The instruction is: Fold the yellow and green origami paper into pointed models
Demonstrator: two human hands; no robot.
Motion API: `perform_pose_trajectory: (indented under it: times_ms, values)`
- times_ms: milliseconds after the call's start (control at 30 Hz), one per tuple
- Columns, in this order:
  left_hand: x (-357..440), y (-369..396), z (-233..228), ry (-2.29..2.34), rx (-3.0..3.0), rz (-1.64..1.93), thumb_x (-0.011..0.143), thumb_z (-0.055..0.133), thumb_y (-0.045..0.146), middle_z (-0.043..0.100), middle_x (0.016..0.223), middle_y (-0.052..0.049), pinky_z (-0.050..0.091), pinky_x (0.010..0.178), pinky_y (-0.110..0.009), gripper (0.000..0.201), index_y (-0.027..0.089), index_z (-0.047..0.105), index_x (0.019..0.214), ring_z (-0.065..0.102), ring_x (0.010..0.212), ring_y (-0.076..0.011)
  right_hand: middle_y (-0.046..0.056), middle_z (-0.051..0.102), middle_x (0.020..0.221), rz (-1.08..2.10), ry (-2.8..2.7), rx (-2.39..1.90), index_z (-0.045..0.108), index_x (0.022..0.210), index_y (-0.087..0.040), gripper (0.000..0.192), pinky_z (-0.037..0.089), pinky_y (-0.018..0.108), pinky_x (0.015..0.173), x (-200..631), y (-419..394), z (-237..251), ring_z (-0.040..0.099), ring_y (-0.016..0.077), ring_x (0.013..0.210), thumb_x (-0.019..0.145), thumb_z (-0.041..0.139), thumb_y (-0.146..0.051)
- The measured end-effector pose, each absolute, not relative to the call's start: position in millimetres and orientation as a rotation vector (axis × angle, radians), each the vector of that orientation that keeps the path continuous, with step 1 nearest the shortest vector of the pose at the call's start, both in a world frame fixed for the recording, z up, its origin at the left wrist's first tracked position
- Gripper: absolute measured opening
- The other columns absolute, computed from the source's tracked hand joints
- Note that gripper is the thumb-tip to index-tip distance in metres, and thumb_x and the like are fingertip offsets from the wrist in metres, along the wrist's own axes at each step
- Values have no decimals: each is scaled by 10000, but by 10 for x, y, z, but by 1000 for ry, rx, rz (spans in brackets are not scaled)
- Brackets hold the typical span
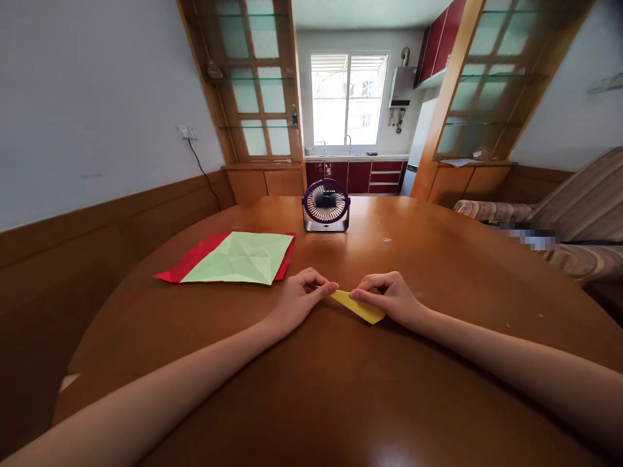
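The left hand (302,295) has its grip closed on the narrow tip of the yellow paper (361,308) and the right hand (392,298) pinches its upper edge, so with it between them over the desk (321,395), light, even pressure should keep its edges aligned.

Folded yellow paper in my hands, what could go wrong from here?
The small folded yellow paper might crease crookedly: your bare left hand pinches its narrow tip and your bare right hand its upper edge, but its lower corner looks unheld.

If the round purple fan is blowing, which I can't tell, it could shift the creased light green paper sheet, which lies over the red paper with nothing on top.
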State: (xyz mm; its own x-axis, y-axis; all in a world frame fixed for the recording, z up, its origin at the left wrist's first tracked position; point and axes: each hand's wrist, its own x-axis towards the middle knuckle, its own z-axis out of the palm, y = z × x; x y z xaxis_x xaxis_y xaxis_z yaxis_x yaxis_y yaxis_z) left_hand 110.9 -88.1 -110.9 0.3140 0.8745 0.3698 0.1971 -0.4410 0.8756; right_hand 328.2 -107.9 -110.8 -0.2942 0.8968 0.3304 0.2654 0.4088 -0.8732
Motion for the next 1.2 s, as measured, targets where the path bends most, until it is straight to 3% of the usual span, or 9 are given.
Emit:
perform_pose_trajectory:
  times_ms: [333, 533, 767, 1200]
  values:
    - [1105, -846, -1110, 1062, 1573, 1161, 684, 750, 508, 419, 529, 64, 268, 498, -221, 422, 164, 530, 579, 357, 506, -78, 21, 650, 604, 1030, -1627, -1090, 738, 688, -151, 329, 366, 221, 474, 3238, -1076, -1100, 499, 93, 527, 702, 752, -480]
    - [1083, -867, -1081, 1073, 1448, 1079, 605, 802, 505, 551, 601, 24, 335, 527, -224, 411, 158, 582, 609, 456, 550, -99, 9, 623, 562, 1047, -1600, -1078, 710, 638, -150, 342, 346, 217, 446, 3251, -1091, -1081, 483, 86, 492, 679, 768, -484]
    - [1075, -840, -1075, 1036, 1370, 1082, 577, 820, 521, 420, 493, 68, 256, 480, -206, 531, 167, 429, 512, 337, 480, -64, 10, 634, 566, 1083, -1556, -1102, 717, 628, -149, 320, 354, 221, 469, 3240, -1084, -1080, 486, 85, 503, 653, 794, -459]
    - [976, -819, -1018, 989, 1488, 1007, 685, 745, 536, 604, 621, -2, 383, 605, -238, 401, 154, 628, 645, 498, 579, -108, 9, 649, 582, 1087, -1507, -1099, 712, 629, -156, 324, 402, 223, 488, 3319, -1078, -1038, 523, 91, 516, 636, 800, -468]
